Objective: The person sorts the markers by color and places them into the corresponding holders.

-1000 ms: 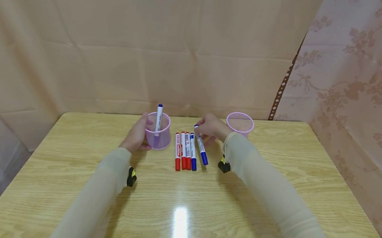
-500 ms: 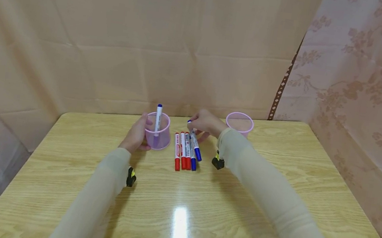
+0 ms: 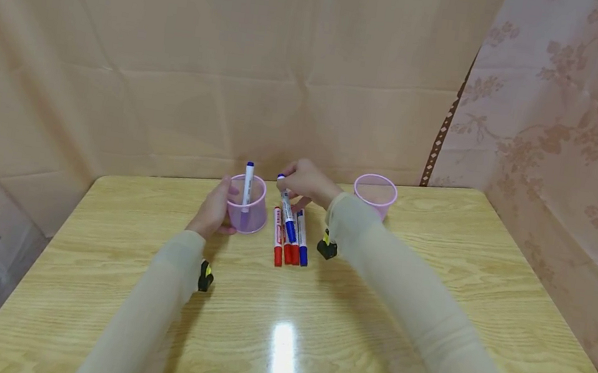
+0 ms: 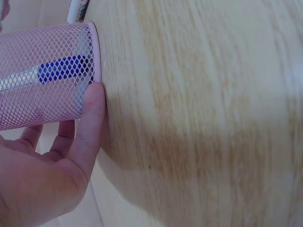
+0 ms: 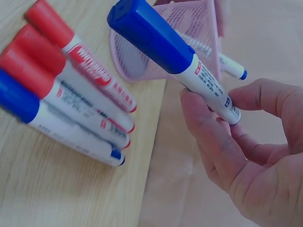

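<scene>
While the left hand (image 3: 213, 210) grips the left mesh cup (image 3: 250, 220), the head view shows the right hand (image 3: 308, 183) shifted left, bringing a blue-capped marker (image 3: 287, 207) over the row of markers (image 3: 295, 255), nearer that cup. The left wrist view shows fingers around the mesh; the right wrist view shows fingers pinching the marker's barrel.

mkrs (image 5: 177, 66): smooth plast. | cup (image 4: 42, 101): metal-look mesh | tbl (image 3: 236, 317): glossy wood-grain | backdrop (image 3: 223, 75): creased cloth

Remotely, I watch the left hand (image 4: 47, 175) grip a pink mesh cup (image 4: 28, 49), a blue-ended marker (image 4: 61, 68) inside beyond the fingertips (image 4: 93, 97).
</scene>
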